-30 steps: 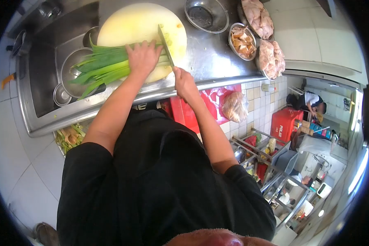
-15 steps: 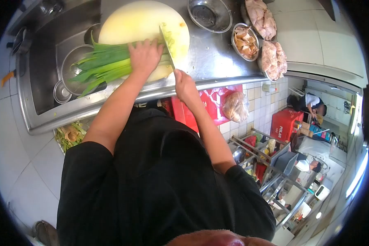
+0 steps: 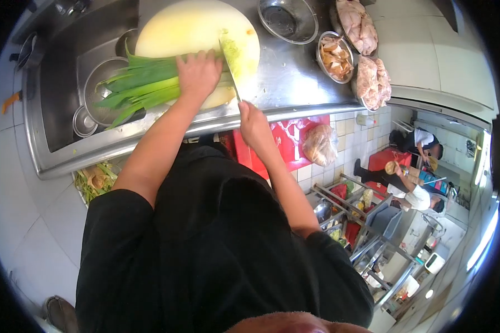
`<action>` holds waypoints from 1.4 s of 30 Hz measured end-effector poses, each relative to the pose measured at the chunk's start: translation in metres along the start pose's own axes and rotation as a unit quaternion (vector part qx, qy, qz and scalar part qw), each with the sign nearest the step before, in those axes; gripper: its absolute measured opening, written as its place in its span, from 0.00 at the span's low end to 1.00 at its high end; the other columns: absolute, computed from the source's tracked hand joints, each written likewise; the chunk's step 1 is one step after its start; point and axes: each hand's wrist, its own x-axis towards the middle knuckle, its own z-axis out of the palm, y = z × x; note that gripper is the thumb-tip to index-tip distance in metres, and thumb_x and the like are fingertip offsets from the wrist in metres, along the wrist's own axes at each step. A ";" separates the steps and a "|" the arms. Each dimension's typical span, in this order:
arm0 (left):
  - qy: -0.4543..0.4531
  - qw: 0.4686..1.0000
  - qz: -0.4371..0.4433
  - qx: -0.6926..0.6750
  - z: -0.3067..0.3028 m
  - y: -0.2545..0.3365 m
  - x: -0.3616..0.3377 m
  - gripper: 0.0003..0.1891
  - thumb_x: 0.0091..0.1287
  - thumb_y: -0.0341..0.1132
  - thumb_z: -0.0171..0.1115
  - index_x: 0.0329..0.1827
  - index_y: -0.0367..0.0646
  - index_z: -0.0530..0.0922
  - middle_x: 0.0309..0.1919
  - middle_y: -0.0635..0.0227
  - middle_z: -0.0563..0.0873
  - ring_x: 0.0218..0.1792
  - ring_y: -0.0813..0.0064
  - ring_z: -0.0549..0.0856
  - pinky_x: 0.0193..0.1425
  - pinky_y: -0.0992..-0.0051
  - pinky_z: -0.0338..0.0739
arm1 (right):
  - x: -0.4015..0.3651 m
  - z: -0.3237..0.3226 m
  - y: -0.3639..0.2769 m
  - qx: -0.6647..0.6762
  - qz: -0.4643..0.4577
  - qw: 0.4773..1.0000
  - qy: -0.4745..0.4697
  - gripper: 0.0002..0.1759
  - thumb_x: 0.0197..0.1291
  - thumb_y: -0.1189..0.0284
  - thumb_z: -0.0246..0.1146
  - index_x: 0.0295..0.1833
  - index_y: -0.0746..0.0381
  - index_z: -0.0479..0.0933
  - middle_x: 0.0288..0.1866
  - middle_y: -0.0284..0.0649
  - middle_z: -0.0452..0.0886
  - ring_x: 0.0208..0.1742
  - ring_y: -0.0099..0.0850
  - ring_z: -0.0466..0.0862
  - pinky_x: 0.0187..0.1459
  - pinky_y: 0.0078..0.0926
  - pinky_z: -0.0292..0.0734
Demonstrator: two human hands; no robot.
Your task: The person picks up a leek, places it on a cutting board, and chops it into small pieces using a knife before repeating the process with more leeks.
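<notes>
A bunch of leeks (image 3: pixel 141 83) lies across the round, pale cutting board (image 3: pixel 186 25), its green leaves hanging over the sink side. My left hand (image 3: pixel 199 75) presses down on the leeks, fingers closed over them near the cut end. In my right hand (image 3: pixel 255 126) is the handle of a kitchen knife (image 3: pixel 230 71), whose blade stands on edge just right of my left fingers. Finely chopped leek (image 3: pixel 233 51) lies along the blade's far side. The knife handle is mostly hidden in my grip.
Left of the board is a steel sink (image 3: pixel 53 114) with a colander (image 3: pixel 91 91). A metal bowl (image 3: pixel 272 38), a bowl of brown pieces (image 3: pixel 334 58) and raw poultry (image 3: pixel 372 80) stand to the right. Two people (image 3: pixel 419 197) work in the background.
The pile of chopped leek beside the blade looks larger. My hands stay nearly in place, the right slightly lower. A person in white has come into the aisle at right.
</notes>
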 end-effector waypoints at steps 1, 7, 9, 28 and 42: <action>-0.005 1.000 0.003 -0.004 -0.002 0.000 0.000 0.22 0.81 0.54 0.55 0.64 0.51 0.88 0.51 0.62 0.91 0.53 0.55 0.88 0.68 0.39 0.70 | 0.016 0.006 0.001 -0.009 -0.034 0.999 0.014 0.31 0.85 0.52 0.48 0.63 0.69 0.83 0.52 0.71 0.85 0.61 0.71 0.81 0.63 0.59 0.77; 0.029 0.999 -0.009 -0.030 0.004 -0.001 0.000 0.21 0.81 0.52 0.56 0.61 0.50 0.88 0.50 0.62 0.92 0.52 0.55 0.88 0.68 0.37 0.70 | 0.049 -0.016 -0.019 0.017 0.045 0.998 -0.040 0.33 0.86 0.50 0.46 0.62 0.69 0.83 0.52 0.70 0.85 0.60 0.71 0.82 0.64 0.59 0.77; 0.022 1.000 -0.004 -0.014 0.004 -0.001 0.000 0.21 0.80 0.52 0.57 0.61 0.49 0.89 0.49 0.62 0.92 0.51 0.54 0.88 0.67 0.37 0.70 | 0.024 -0.035 -0.033 0.005 0.059 0.997 -0.055 0.33 0.86 0.50 0.46 0.63 0.68 0.83 0.53 0.70 0.85 0.61 0.71 0.82 0.64 0.58 0.77; -0.005 0.999 -0.035 -0.007 -0.002 -0.010 -0.012 0.22 0.83 0.52 0.53 0.60 0.46 0.87 0.49 0.63 0.91 0.51 0.55 0.87 0.60 0.45 0.71 | 0.032 -0.019 0.004 0.055 0.062 0.995 -0.058 0.37 0.85 0.44 0.44 0.49 0.70 0.79 0.27 0.46 0.77 0.25 0.36 0.77 0.28 0.38 0.73; 0.024 0.999 -0.022 -0.007 0.002 -0.010 -0.015 0.19 0.80 0.50 0.58 0.57 0.47 0.89 0.45 0.63 0.90 0.47 0.57 0.87 0.58 0.49 0.71 | 0.008 0.020 0.020 -0.029 -0.076 0.997 0.016 0.33 0.86 0.49 0.45 0.60 0.69 0.82 0.42 0.62 0.82 0.45 0.58 0.82 0.48 0.52 0.77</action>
